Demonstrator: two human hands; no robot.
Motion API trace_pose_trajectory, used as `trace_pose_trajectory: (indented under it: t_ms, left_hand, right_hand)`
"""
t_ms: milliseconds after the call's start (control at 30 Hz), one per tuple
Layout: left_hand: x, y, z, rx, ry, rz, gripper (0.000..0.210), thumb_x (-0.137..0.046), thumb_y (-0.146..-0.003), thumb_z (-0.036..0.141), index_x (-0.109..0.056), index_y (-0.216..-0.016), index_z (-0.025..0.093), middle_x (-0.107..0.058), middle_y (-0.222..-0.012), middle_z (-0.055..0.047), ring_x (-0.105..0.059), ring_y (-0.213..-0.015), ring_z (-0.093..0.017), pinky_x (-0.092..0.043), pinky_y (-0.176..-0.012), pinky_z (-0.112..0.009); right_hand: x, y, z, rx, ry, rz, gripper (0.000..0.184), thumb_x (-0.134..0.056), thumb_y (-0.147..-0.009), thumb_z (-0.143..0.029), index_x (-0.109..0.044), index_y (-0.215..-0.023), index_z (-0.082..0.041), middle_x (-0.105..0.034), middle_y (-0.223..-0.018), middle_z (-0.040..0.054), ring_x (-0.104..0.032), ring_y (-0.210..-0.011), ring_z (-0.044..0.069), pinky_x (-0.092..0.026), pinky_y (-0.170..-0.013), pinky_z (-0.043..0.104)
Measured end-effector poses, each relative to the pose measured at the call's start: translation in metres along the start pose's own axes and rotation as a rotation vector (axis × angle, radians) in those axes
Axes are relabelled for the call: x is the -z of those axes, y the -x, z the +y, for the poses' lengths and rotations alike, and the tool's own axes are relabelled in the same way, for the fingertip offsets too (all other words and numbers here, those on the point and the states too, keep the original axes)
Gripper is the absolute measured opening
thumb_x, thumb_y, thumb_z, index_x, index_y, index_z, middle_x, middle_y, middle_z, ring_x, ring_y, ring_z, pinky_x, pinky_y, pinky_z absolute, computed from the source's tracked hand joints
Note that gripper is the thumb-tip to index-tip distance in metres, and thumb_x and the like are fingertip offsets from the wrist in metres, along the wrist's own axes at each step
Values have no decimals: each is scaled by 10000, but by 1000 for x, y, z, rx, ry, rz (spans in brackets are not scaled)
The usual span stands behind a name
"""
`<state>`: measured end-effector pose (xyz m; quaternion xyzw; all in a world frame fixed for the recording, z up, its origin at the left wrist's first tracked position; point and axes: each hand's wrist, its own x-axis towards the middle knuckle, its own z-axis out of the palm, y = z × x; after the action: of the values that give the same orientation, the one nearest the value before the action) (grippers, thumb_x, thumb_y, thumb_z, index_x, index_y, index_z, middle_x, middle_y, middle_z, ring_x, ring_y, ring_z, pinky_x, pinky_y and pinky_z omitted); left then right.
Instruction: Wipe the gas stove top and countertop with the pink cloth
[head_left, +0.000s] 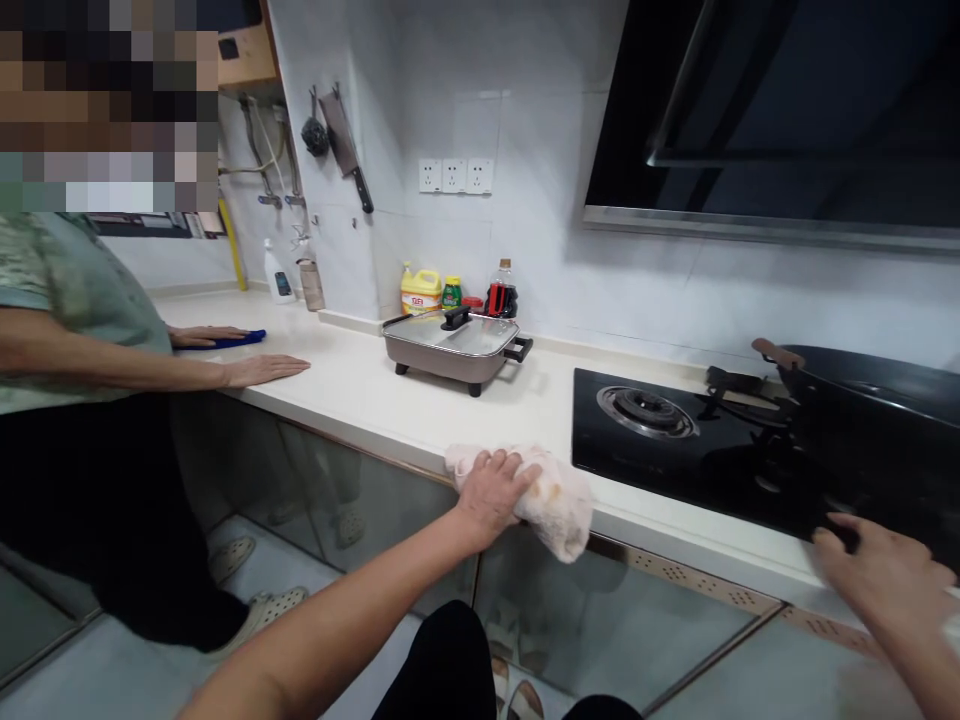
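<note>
My left hand (491, 497) grips a pale pink cloth (559, 500) with brownish stains, pressed against the front edge of the white counter. Part of the cloth hangs over that edge. At the lower right, my right hand (885, 575) is at the front of the black gas stove (675, 470). Its thumb and forefinger are curled round a black stove knob (846, 530), mostly hidden by the fingers. Above the stove's right side sits a large dark wok (885, 400) with a brown handle. The left burner (646, 410) is bare.
A lidded electric pan (450, 350) stands on the counter (345, 385), with several bottles behind it. At left, another person's hand rests on a blue cloth (225, 341), the other flat on the counter. A cleaver (341, 140) hangs on the wall; a range hood (780, 120) overhangs the stove.
</note>
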<state>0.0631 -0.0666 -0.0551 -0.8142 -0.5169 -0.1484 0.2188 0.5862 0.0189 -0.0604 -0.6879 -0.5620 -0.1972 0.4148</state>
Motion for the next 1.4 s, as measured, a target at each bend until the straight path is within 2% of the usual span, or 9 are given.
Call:
trace_pose_trajectory:
  t_ms: [167, 300, 467, 600, 733, 867, 1033, 1233, 1400]
  left_hand:
    - [-14, -1, 11, 104, 30, 64, 908, -895, -704, 297, -469, -1502, 220, -602, -1401, -181, -557, -1267, -389, -408, -1061, -572]
    - [-19, -3, 11, 94, 93, 100, 854, -827, -749, 255, -443, -1510, 213, -617, -1421, -183, -576, -1302, -391, -429, -1082, -579]
    - [-15, 10, -21, -65, 285, 199, 990, -805, -749, 252, -284, -1589, 184, -589, -1476, -198, -568, -1354, -374, -465, -1122, -549]
    - [-6, 20, -41, -134, 446, 238, 972, -692, -834, 254, -150, -1638, 196, -524, -1532, -219, -539, -1405, -367, -476, -1150, -552]
    - [5, 21, -47, -81, 567, 196, 906, -594, -819, 188, -193, -1630, 214, -480, -1568, -194, -511, -1439, -348, -482, -1171, -549]
    - [14, 13, -52, 14, 684, 245, 737, -540, -819, 163, -382, -1535, 237, -538, -1462, -131, -582, -1347, -289, -528, -1135, -501]
    - [17, -1, -59, 53, 691, 340, 327, -473, -952, 252, -608, -1250, 235, -652, -1202, -68, -669, -1127, -227, -595, -971, -400]
    - [9, -30, -65, -21, 506, 324, 257, -466, -999, 325, -676, -1106, 222, -711, -1109, -66, -668, -1071, -242, -520, -948, -408]
    - [7, -63, -60, -77, 441, 246, 322, -475, -1009, 430, -711, -1071, 220, -718, -1121, -87, -657, -1077, -262, -495, -939, -422]
  right_hand:
    - [38, 78, -176, 494, -454, -87, 378, -585, -924, -388, -634, -1252, -207, -647, -1241, 209, -605, -1216, 360, -487, -1024, 583]
    - [29, 136, -286, 857, -563, -356, 747, -665, -854, -216, -381, -1546, -212, -542, -1466, 175, -504, -1390, 307, -482, -1144, 520]
    - [-15, 163, -328, 683, -323, -371, 915, -723, -712, -61, -407, -1563, -172, -560, -1463, 233, -481, -1406, 404, -405, -1169, 661]
    - [-27, 166, -369, 555, -193, -410, 647, -600, -888, -105, -484, -1525, -97, -592, -1438, 306, -466, -1423, 459, -326, -1124, 780]
    - [-26, 159, -401, 575, -76, -550, 553, -451, -995, -130, -472, -1547, -102, -508, -1562, 265, -442, -1465, 405, -361, -1138, 692]
    - [-24, 151, -384, 718, -61, -453, 518, -380, -1063, -239, -426, -1579, -266, -578, -1478, 175, -567, -1291, 340, -435, -1062, 580]
    - [-18, 141, -323, 834, -50, -325, 521, -549, -1008, -276, -484, -1524, -310, -613, -1396, 142, -583, -1198, 319, -426, -1036, 523]
    - [-3, 120, -211, 804, -41, -248, 696, -724, -850, -165, -510, -1497, -305, -581, -1461, 143, -522, -1313, 329, -344, -1138, 553]
    - [25, 97, -103, 617, 86, -251, 766, -816, -709, -154, -569, -1424, -274, -603, -1426, 157, -508, -1333, 352, -279, -1190, 580]
